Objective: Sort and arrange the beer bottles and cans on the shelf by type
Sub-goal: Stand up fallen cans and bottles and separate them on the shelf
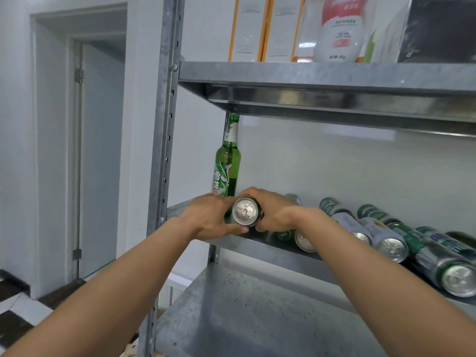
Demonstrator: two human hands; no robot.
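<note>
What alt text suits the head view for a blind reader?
Left hand and right hand hold one beer can, lid toward the camera, at the left end of a metal shelf. A green bottle stands behind; more cans lie rightward.

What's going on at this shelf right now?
A person holds one can between the left hand and the right hand, its top facing the camera, at the left end of the middle shelf. A green bottle stands upright just behind it. To the right, several more cans lie on their sides along the same shelf, not yet stood up.
</note>
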